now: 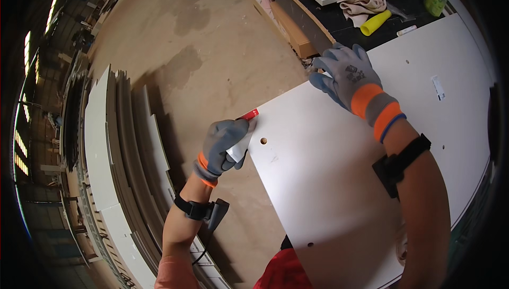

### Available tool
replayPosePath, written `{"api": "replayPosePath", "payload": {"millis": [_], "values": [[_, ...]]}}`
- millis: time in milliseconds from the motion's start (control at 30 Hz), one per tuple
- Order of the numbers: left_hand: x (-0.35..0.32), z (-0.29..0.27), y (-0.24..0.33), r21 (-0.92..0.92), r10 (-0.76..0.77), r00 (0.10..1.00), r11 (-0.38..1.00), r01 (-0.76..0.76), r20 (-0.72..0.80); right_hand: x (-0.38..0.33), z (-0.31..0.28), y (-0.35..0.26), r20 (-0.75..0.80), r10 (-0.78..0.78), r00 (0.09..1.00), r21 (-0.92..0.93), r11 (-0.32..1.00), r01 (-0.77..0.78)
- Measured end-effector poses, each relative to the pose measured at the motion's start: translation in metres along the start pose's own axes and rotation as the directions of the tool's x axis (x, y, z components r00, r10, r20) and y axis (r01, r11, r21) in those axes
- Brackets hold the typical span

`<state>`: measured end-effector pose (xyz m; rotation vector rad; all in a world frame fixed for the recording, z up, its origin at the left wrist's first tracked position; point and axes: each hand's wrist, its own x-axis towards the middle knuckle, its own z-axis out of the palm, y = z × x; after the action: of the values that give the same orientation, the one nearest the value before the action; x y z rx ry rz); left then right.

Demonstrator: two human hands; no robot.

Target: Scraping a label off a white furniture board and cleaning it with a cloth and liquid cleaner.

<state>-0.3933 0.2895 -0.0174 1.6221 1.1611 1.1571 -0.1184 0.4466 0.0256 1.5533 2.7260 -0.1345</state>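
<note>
Hands point(347, 74): gry gloves point(225, 135), orng-striped cuffs point(389, 121); blk forearm straps point(197, 209) w/ boxes point(217, 214); pink L sleeve point(177, 274).

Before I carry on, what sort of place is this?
Probably a workshop or warehouse handling boards: a big white board with round holes lies in front, more boards are stacked at left, and a wide, stained floor stretches beyond.

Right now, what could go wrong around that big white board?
The left hand seems to hold a little red thing at the board's corner, with floor showing beyond; if the fingers slip, it might drop. Also, the yellow cone lies on its side, so a bump could make it roll.
</note>
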Motion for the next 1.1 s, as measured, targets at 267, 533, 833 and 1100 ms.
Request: {"api": "replayPosePath", "payload": {"millis": [267, 533, 833, 1100], "values": [[0.020, 0.006, 0.006, 0.351, 0.552, 0.832, 0.768, -0.536, 0.062, -0.002, 0.004, -0.001, -0.044, 0.002, 0.999, 0.024, 1.000, -0.001], [0.014, -0.025, 0.047, 0.254, -0.131, 0.959, 0.965, 0.065, 0.251, -0.002, -0.008, -0.004, 0.034, 0.003, 0.999, 0.053, 0.999, -0.005], [0.024, -0.020, 0.048, -0.025, -0.341, 0.916, 0.935, 0.354, 0.213, 0.001, 0.004, 0.001, -0.059, -0.010, 0.998, -0.008, 1.000, 0.010], [0.035, -0.018, 0.051, 0.218, -0.031, 0.964, 0.976, -0.028, 0.264, -0.001, -0.006, -0.003, 0.042, 0.011, 0.999, -0.041, 0.999, -0.010]]}}
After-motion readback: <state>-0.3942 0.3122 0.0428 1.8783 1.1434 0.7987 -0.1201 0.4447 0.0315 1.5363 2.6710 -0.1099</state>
